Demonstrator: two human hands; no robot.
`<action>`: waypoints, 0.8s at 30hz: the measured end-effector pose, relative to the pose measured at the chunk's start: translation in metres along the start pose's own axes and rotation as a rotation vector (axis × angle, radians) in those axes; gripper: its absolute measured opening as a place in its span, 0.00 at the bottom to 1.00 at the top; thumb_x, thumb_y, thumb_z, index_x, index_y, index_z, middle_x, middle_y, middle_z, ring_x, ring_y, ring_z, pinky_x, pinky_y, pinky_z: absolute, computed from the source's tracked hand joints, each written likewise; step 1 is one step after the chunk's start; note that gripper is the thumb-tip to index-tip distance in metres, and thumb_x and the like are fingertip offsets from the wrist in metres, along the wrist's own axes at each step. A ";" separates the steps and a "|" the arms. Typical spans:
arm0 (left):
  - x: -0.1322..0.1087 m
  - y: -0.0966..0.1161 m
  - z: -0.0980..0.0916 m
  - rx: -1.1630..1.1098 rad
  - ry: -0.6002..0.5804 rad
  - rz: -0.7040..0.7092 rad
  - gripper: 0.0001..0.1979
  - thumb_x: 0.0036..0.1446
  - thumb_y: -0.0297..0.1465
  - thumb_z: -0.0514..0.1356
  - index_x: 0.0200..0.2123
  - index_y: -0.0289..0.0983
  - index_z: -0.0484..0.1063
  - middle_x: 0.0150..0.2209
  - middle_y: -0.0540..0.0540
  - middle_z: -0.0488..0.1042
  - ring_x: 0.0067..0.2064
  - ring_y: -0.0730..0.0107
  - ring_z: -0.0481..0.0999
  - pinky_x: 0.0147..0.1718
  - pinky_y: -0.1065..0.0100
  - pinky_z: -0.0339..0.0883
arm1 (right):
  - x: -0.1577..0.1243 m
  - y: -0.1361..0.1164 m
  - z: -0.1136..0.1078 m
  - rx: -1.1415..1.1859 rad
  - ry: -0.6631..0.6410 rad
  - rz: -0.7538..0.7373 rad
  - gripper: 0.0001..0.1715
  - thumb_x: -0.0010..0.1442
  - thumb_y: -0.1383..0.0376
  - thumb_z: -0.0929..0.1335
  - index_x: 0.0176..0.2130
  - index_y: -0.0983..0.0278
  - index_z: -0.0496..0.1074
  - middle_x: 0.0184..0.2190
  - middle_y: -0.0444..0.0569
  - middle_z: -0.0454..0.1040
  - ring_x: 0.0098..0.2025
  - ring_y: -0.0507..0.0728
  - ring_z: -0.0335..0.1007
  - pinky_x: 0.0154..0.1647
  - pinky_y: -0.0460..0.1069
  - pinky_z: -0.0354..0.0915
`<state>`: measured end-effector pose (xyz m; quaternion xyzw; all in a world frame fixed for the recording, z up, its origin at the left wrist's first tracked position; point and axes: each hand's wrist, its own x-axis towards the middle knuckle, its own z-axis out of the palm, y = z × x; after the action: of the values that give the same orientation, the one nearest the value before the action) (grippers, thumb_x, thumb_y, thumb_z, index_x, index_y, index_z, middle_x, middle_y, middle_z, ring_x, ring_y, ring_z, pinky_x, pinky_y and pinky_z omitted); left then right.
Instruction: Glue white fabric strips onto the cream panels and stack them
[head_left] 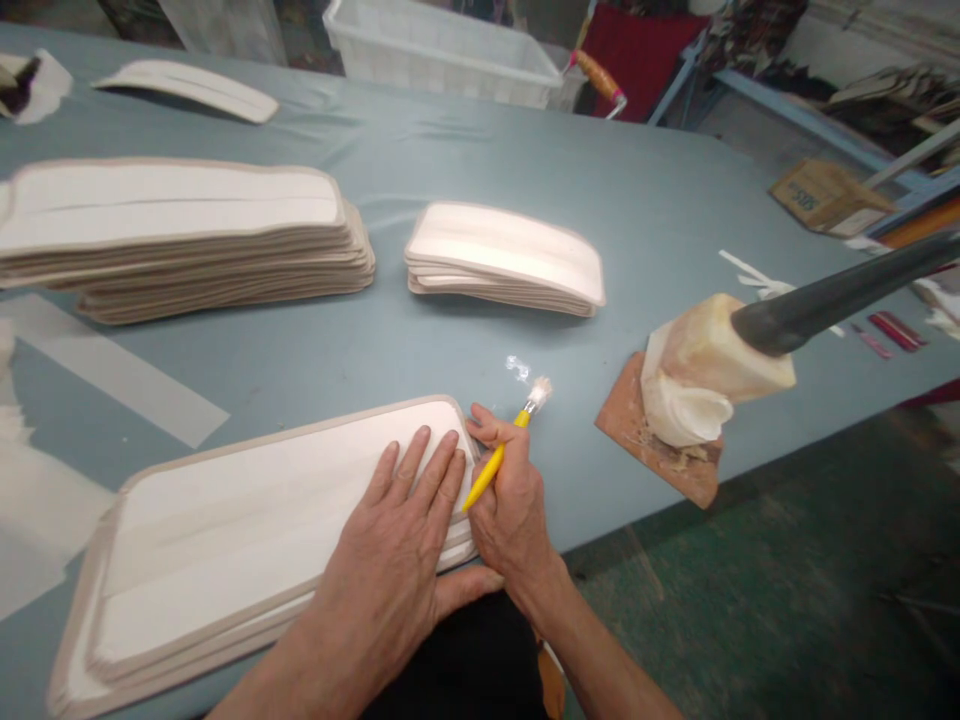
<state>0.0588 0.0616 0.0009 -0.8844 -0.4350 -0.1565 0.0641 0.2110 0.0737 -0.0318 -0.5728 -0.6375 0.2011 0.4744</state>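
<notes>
In front of me lies a stack of white panels [247, 510] with beige edging and rounded corners. My left hand [405, 530] rests flat on the top panel near its right end, fingers stretched out. At that same end, my right hand [514, 500] is closed on a small yellow-handled brush [499, 455]. The bristles are coated with white stuff and point away from me, up off the panels. My right fingertips are against the stack's right edge, partly hidden. A few white smears [517, 368] mark the table just beyond the brush tip.
Farther back stand a long stack of panels [187, 220] and a shorter one [502, 255]. A container of white paste [686, 400] with a dark handle sits on a brown board [622, 420] at right. A white plastic bin [450, 50] is behind the table [322, 350].
</notes>
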 end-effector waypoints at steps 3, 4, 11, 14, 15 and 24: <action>0.002 -0.001 0.002 -0.007 -0.012 0.013 0.54 0.62 0.68 0.36 0.65 0.31 0.72 0.68 0.41 0.70 0.70 0.44 0.64 0.71 0.50 0.43 | 0.000 0.000 0.000 0.018 0.002 0.021 0.10 0.73 0.63 0.64 0.54 0.60 0.65 0.62 0.62 0.76 0.62 0.62 0.77 0.59 0.58 0.76; 0.003 -0.001 0.003 -0.013 -0.014 0.019 0.56 0.60 0.70 0.36 0.65 0.31 0.72 0.69 0.41 0.70 0.71 0.43 0.63 0.72 0.50 0.42 | 0.000 -0.001 0.000 0.019 0.004 0.032 0.10 0.74 0.62 0.64 0.53 0.60 0.66 0.62 0.61 0.76 0.62 0.61 0.77 0.59 0.57 0.76; 0.007 0.000 0.011 -0.040 -0.095 0.033 0.61 0.52 0.75 0.41 0.71 0.35 0.63 0.73 0.41 0.62 0.74 0.40 0.57 0.73 0.45 0.42 | -0.001 0.000 0.000 0.031 -0.008 0.040 0.10 0.74 0.60 0.63 0.53 0.59 0.67 0.61 0.58 0.77 0.61 0.60 0.78 0.59 0.56 0.75; 0.006 0.002 0.005 -0.057 -0.184 0.038 0.63 0.51 0.75 0.38 0.74 0.34 0.57 0.75 0.37 0.58 0.76 0.42 0.54 0.73 0.42 0.48 | -0.004 0.001 -0.002 0.021 -0.005 0.037 0.12 0.73 0.57 0.65 0.52 0.59 0.67 0.61 0.59 0.77 0.58 0.62 0.80 0.55 0.57 0.77; 0.006 0.003 0.003 -0.077 -0.212 0.035 0.63 0.52 0.74 0.37 0.74 0.32 0.54 0.75 0.36 0.56 0.77 0.44 0.52 0.74 0.43 0.47 | -0.004 0.002 -0.002 0.003 0.011 0.047 0.13 0.72 0.55 0.66 0.51 0.59 0.68 0.60 0.59 0.78 0.56 0.62 0.81 0.52 0.56 0.78; 0.008 0.004 -0.033 -0.355 -0.151 -0.140 0.61 0.57 0.69 0.46 0.75 0.26 0.46 0.76 0.34 0.53 0.78 0.50 0.49 0.76 0.51 0.48 | -0.004 0.006 -0.005 -0.142 -0.018 0.137 0.31 0.66 0.42 0.68 0.56 0.60 0.68 0.47 0.58 0.84 0.43 0.67 0.85 0.35 0.54 0.78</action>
<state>0.0592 0.0573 0.0350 -0.8586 -0.4648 -0.1680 -0.1367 0.2181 0.0697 -0.0356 -0.6454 -0.6139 0.1922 0.4119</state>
